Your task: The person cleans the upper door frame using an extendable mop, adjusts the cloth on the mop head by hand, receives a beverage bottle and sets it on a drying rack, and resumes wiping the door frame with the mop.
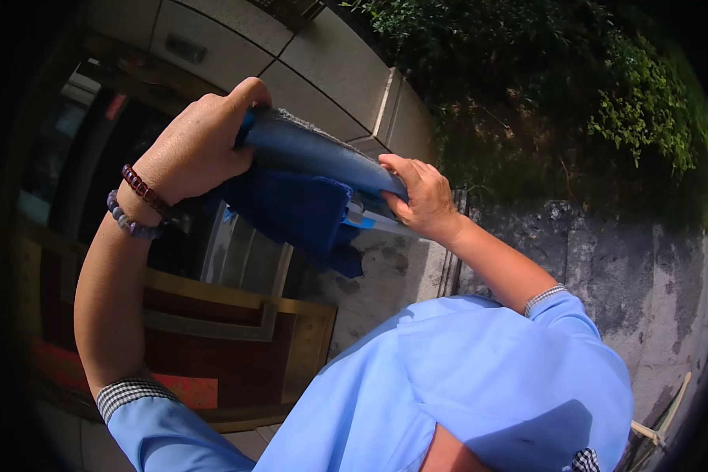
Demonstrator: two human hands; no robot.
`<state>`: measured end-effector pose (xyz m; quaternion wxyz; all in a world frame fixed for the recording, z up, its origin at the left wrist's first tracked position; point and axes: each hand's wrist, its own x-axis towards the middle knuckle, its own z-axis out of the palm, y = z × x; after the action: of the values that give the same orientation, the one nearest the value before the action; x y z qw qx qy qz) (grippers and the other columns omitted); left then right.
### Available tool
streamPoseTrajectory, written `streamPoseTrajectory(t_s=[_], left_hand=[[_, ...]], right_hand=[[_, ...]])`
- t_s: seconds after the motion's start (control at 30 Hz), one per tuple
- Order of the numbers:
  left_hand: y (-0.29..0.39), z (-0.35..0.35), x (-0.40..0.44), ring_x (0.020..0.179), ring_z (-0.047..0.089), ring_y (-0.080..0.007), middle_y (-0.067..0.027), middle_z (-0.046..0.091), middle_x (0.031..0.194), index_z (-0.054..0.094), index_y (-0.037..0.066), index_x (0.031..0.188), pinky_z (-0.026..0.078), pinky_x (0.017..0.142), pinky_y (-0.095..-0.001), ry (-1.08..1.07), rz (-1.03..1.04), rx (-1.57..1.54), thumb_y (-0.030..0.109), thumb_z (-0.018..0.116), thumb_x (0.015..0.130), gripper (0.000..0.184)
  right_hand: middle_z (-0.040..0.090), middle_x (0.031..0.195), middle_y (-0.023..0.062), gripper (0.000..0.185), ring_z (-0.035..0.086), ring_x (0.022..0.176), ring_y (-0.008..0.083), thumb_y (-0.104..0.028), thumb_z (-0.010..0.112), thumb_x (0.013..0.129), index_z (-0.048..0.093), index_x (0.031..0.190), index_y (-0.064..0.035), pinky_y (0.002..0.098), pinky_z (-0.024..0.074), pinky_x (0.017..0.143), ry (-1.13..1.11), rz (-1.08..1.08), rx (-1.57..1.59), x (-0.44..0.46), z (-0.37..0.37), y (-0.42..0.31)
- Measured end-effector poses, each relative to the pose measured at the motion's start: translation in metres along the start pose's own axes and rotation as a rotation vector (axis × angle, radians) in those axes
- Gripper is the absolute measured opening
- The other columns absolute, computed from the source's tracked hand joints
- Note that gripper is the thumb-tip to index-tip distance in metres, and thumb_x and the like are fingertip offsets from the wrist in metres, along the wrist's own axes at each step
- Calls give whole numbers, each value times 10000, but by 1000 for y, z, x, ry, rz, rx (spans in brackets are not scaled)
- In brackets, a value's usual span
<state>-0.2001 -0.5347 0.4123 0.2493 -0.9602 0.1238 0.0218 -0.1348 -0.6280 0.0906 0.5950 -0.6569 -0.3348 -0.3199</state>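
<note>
A long blue-grey bar [322, 156] with a fuzzy grey strip along its upper edge slants across the upper middle of the head view. My left hand [204, 141], with two bead bracelets at the wrist, grips its left end. Around the right end, the fingers and thumb of my right hand [421, 195] are closed. A dark blue cloth [291, 208] hangs just below the bar, between my hands. Under the bar's right part, a light blue and white piece [374, 223] partly shows; where it joins is hidden.
Pale stone wall panels [322, 59] rise behind the bar. A dark red mat or panel with a gold border [307, 346] lies at lower left. Green bushes [645, 110] grow at upper right, above grey stained paving [598, 275]. A wooden stick [672, 409] is at lower right.
</note>
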Motion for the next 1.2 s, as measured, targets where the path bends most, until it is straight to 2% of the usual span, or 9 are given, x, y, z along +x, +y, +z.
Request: streamPoseTrajectory(t_s=[0.13,0.23,0.43,0.6,0.8,0.93,1.03,1.17,1.2], left_hand=[[-2,1,3,678,569,-292,-132,530,708,467,62,1146,449,620,-378,91,10,-8,10,662,726,466],[4,0,4,679,575,-287,-131,540,719,456,66,1151,453,623,-378,74,4,-14,13,661,730,471],[5,-9,11,718,609,-290,-146,587,758,449,63,1156,466,645,-377,69,34,-41,9,656,735,472],[-2,-7,12,731,624,-267,-131,613,767,445,60,1171,478,669,-355,85,101,-26,-20,636,734,484],[10,-21,-3,748,630,-228,-115,639,796,445,65,1184,483,711,-334,-44,88,-154,-88,601,712,520],[4,-18,-3,870,625,-208,-117,634,1019,462,73,1231,490,785,-321,-32,178,-214,-112,591,698,578],[-3,-11,-1,959,613,-180,-86,616,1126,468,82,1295,493,863,-309,27,243,-310,-99,587,720,615],[-30,-7,3,1076,588,-141,-64,604,1228,502,83,1336,484,933,-307,80,302,-826,11,616,827,527],[-35,-8,3,1065,591,-138,-71,612,1219,511,77,1328,493,923,-296,106,295,-896,-21,596,828,517]], right_hand=[[549,1266,164,627,577,1086,332,-98,665,732,445,1319,-106,424,463,930,91,-112,132,4,-9,-10],[454,1377,174,680,529,1160,362,-182,719,732,427,1341,-103,441,431,995,48,-180,118,2,-11,-17],[446,1375,175,800,538,1136,362,-348,796,691,406,1343,-95,440,443,975,45,-210,30,11,-16,-18],[522,1306,169,808,576,1096,336,-322,804,679,410,1345,-90,424,474,941,106,-178,47,11,-12,-17],[623,1154,175,829,637,989,343,-256,800,672,388,1369,-74,397,526,866,56,-135,131,11,-15,-12],[625,1144,182,831,635,999,348,-179,795,669,379,1382,-77,397,527,869,53,-87,204,10,-15,-14],[622,1134,179,853,634,990,344,-130,794,649,377,1393,-94,388,532,858,52,-93,231,14,-15,-16],[601,1101,138,908,633,946,313,-93,781,627,358,1429,-140,369,550,803,115,-230,12,19,-13,-5],[593,1093,125,910,631,933,304,-84,775,625,362,1433,-155,367,554,788,140,-259,-26,20,-13,-4]])
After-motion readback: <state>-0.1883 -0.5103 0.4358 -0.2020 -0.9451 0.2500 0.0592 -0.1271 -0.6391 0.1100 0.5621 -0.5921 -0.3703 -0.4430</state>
